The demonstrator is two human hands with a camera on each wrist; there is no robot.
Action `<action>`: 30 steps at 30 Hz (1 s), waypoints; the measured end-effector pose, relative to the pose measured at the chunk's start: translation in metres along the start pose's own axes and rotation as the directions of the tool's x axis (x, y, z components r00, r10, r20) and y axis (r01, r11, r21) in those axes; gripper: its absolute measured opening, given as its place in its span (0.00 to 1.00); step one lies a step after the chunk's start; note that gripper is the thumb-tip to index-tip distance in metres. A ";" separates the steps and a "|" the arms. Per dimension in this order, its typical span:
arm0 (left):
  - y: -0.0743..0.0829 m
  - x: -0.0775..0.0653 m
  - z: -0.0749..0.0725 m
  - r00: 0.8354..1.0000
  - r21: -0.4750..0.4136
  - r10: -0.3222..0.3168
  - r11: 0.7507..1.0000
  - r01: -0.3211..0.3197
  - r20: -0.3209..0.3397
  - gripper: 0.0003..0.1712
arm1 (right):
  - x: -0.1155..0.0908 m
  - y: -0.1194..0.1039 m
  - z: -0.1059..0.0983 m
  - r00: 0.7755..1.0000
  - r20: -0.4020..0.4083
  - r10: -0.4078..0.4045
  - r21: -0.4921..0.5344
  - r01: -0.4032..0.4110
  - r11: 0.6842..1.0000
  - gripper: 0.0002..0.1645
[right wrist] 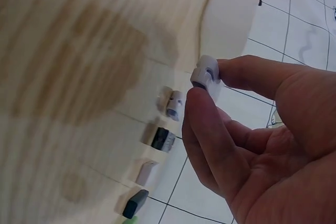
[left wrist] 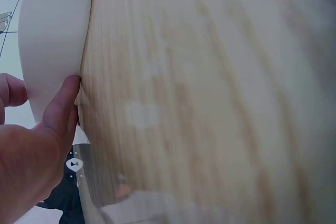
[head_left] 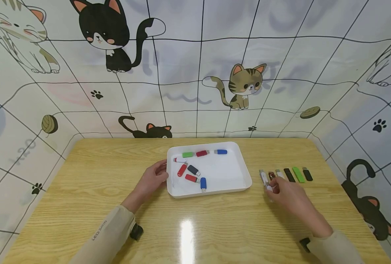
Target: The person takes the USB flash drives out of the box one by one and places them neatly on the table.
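My left hand [head_left: 152,179] holds the left edge of a white tray [head_left: 215,191]. In the left wrist view, fingers [left wrist: 60,106] rest on the tray's side wall [left wrist: 55,35]. Several USB sticks lie scattered in the tray, including a green one [head_left: 187,154], a dark red one [head_left: 202,153] and blue ones such as this USB stick [head_left: 203,184]. To the tray's right, my right hand [head_left: 291,196] pinches a white USB stick [right wrist: 205,71] between thumb and finger, above the table. A silver-and-white USB stick [head_left: 263,177] lies close by it.
Beyond my right hand, more USB sticks lie in a row on the wooden table [head_left: 116,157]: a brown one [head_left: 271,175], a white one [head_left: 279,173], black ones and a green one [head_left: 299,175]. A cat-patterned cloth [head_left: 182,66] hangs behind and at both sides.
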State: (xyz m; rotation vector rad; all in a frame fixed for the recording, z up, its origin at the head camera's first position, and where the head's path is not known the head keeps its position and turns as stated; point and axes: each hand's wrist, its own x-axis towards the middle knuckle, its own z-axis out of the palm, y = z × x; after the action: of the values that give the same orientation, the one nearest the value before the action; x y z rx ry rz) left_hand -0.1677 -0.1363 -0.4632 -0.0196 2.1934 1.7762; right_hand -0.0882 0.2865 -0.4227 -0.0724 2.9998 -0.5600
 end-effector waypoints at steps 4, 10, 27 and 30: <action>0.000 0.000 0.000 1.000 0.007 -0.003 1.000 0.003 -0.004 0.37 | -0.001 0.002 0.004 0.998 0.056 0.032 0.013 -0.033 0.999 0.17; -0.001 0.000 0.000 1.000 0.023 -0.007 1.000 0.007 -0.008 0.37 | -0.001 0.004 0.008 0.995 0.088 0.044 0.013 -0.045 0.999 0.19; 0.001 -0.001 0.000 1.000 0.019 -0.011 1.000 0.011 -0.009 0.36 | -0.001 0.005 0.008 0.990 0.130 0.058 -0.003 -0.058 0.998 0.18; 0.000 0.000 0.001 1.000 0.015 -0.013 1.000 0.013 -0.006 0.36 | -0.003 0.004 0.004 0.984 0.162 0.071 -0.003 -0.072 0.997 0.23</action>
State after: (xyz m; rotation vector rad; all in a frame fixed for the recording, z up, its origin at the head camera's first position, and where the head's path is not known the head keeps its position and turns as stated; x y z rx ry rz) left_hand -0.1672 -0.1353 -0.4635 -0.0363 2.2052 1.7552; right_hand -0.0854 0.2894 -0.4278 -0.0096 2.8310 -0.5238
